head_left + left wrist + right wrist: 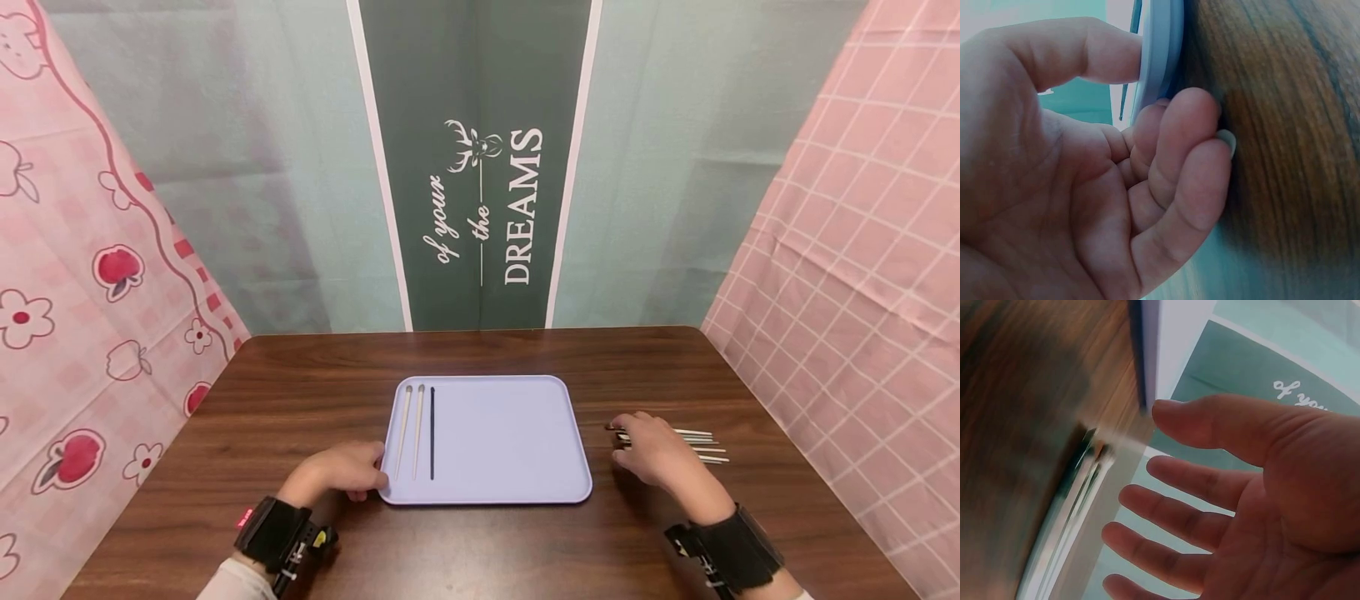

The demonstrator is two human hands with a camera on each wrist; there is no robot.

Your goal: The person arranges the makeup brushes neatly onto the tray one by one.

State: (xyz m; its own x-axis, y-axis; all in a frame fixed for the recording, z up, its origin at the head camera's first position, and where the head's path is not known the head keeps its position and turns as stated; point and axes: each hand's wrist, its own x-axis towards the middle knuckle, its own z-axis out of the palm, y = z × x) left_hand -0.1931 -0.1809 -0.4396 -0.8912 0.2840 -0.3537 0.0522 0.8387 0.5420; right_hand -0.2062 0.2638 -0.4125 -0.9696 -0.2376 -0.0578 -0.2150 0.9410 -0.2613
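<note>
3 slim sticks [418, 427] on lilac tray [510, 442]

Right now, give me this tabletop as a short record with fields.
Tray: lavender, flat on brown table
On tray: two pale brushes, one black stick, side by side at left
Left grip: holding tray's left edge
Right grip: over the loose sticks, holding nothing
Loose sticks: right of tray, partly covered by right grip, count unclear

Right hand [1254, 494] seen palm-on, thumb and fingers extended and spread. Thin sticks [1063, 534] bunched near the fingertips on wood-grained tabletop [1010, 394], tips blurred. Tray [1179, 334] seen edge-on by thumb tip; contact cannot be judged. Green cloth [1216, 369] marked with white script [1297, 394], partly covered by thumb.
</note>
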